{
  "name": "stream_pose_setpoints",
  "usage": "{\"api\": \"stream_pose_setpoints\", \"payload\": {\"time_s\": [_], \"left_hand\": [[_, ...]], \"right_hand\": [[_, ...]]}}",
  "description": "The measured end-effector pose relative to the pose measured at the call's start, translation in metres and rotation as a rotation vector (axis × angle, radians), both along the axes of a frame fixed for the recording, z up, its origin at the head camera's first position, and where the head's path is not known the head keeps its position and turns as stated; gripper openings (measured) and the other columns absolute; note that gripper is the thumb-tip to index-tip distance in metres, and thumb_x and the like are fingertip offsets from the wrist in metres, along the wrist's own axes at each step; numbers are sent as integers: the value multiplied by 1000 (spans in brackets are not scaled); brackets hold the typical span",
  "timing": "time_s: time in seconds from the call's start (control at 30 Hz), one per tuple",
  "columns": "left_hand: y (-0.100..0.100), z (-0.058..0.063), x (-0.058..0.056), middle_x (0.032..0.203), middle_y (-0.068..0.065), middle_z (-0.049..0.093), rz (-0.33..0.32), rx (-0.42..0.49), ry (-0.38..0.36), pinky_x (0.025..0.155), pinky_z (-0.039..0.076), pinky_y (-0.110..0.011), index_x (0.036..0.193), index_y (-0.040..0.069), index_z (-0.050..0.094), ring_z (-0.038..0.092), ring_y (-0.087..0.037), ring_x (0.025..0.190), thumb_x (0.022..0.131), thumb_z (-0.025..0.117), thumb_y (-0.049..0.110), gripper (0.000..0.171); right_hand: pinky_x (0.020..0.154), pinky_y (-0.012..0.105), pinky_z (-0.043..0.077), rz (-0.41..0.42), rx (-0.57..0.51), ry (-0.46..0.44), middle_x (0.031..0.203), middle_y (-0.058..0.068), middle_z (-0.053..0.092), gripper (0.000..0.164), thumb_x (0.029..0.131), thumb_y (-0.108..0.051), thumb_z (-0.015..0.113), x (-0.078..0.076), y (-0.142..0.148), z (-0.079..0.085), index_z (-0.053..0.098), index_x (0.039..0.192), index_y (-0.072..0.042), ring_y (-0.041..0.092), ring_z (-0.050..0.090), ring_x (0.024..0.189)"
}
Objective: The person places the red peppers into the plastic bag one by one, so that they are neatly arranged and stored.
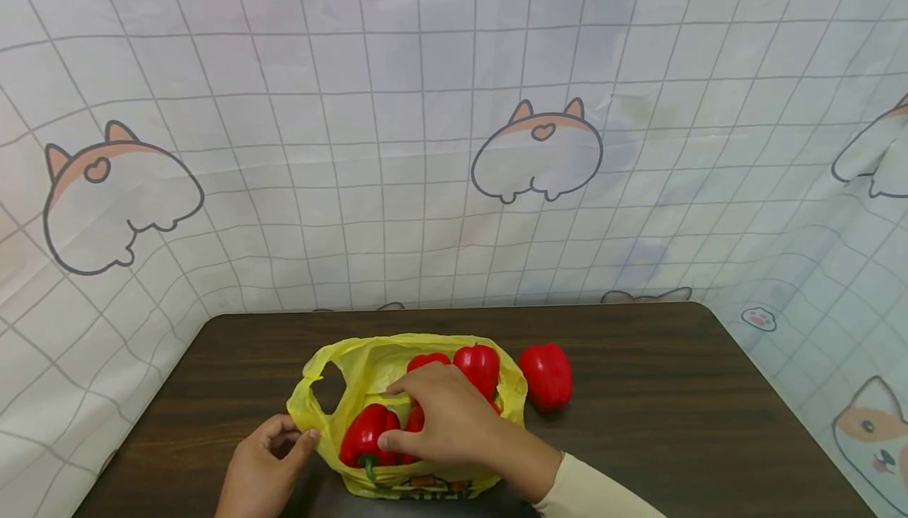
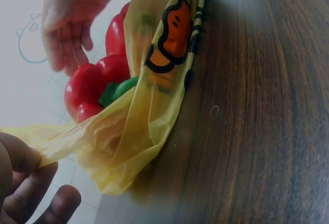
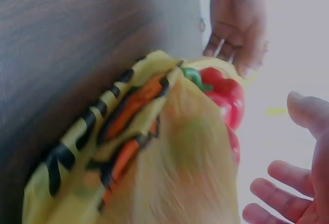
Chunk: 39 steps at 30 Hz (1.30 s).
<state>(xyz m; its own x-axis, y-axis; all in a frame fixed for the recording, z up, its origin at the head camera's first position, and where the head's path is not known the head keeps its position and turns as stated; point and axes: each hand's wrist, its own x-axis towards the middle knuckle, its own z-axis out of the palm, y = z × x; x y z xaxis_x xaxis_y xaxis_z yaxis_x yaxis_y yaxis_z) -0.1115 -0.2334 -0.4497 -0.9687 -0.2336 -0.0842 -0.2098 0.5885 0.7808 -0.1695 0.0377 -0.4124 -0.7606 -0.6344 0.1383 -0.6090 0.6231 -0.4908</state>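
Note:
A yellow plastic bag (image 1: 386, 356) lies on the table with its mouth spread open, and several red bell peppers are inside. My left hand (image 1: 264, 464) pinches the bag's left edge between thumb and fingers, and the left wrist view shows the film (image 2: 67, 141) stretched from that pinch. Over the bag's mouth is my right hand (image 1: 454, 415), its fingers apart and nothing in its grasp. The nearest bell pepper (image 1: 369, 433) sits at the bag's front left, its green stem (image 2: 123, 88) poking over the rim. My right hand partly hides the other peppers.
One more red bell pepper (image 1: 546, 376) rests on the dark wooden table (image 1: 660, 392), just right of the bag. Behind the table hangs a white grid-patterned cloth (image 1: 397, 147) with cartoon dogs. An orange and black print (image 3: 136, 111) marks the bag's front.

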Motion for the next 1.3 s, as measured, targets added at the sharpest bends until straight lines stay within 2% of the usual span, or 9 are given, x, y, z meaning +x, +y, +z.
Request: {"api": "stream_pose_setpoints", "payload": {"time_s": [0.17,0.4,0.67,0.9,1.3], "left_hand": [[0,0,-1,90,1,71,0,1,5,69,48,-35,107,6,71,64,-15,83,94,74,41,37],[1,1,-1,89,1,70,-4,3,14,69,48,-35,106,7,71,64,-15,83,95,73,39,34],[3,2,-1,90,0,71,-3,-3,10,70,48,-35,105,7,71,64,-15,83,96,73,35,29],[2,2,-1,90,1,71,-10,-8,17,70,48,-35,106,6,71,65,-15,84,97,74,36,32],[2,-1,-1,91,0,70,-9,8,6,69,48,-35,108,5,70,64,-15,84,97,73,35,32]], "right_hand": [[109,51,39,-10,-13,40,128,-9,65,55,89,-56,74,-3,12,11,67,131,-21,18,53,127],[104,49,43,-43,-17,94,121,-6,68,50,92,-51,72,-9,32,16,67,129,-17,20,55,122],[108,56,37,-94,-26,61,128,-1,67,48,92,-41,75,-16,57,13,67,131,-14,26,53,127],[101,54,43,-109,-57,60,125,3,68,47,91,-39,77,-19,75,9,68,130,-14,27,54,122],[101,51,45,-170,-15,80,127,0,67,50,91,-40,78,-23,100,4,67,131,-12,26,53,125]]}}
